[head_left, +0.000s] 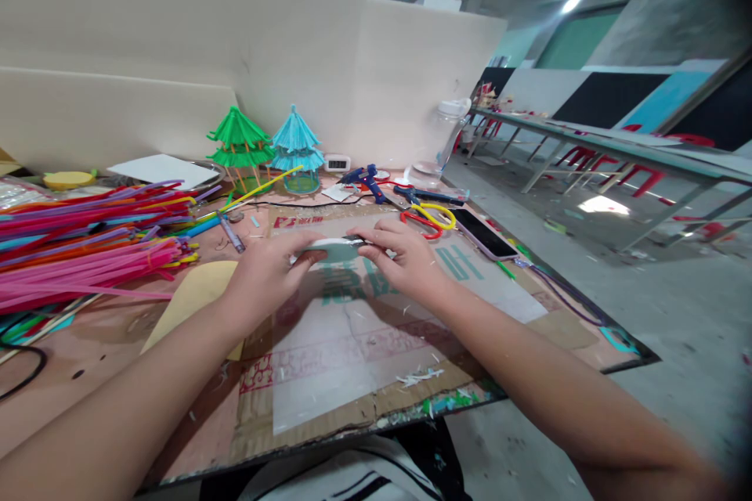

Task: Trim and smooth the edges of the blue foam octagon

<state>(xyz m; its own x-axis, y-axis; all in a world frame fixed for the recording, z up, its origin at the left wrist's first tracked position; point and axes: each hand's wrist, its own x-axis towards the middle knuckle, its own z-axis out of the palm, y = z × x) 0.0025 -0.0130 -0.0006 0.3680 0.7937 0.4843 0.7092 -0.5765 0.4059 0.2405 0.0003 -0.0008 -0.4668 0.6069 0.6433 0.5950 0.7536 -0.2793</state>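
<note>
White strip [329, 242], held above the bench [117, 364], well in from its near edge! Left hand [264, 270] pinches one end; the long axis runs sideways, straight to the right hand [403, 254], equally near, pinching a small dark piece [354, 241].

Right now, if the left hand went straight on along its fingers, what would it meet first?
Past the white strip in its grip, the left hand would probably meet the right hand; depth is unclear.

2 bare forearms [158, 383] (striped clothing [344, 473])
</note>
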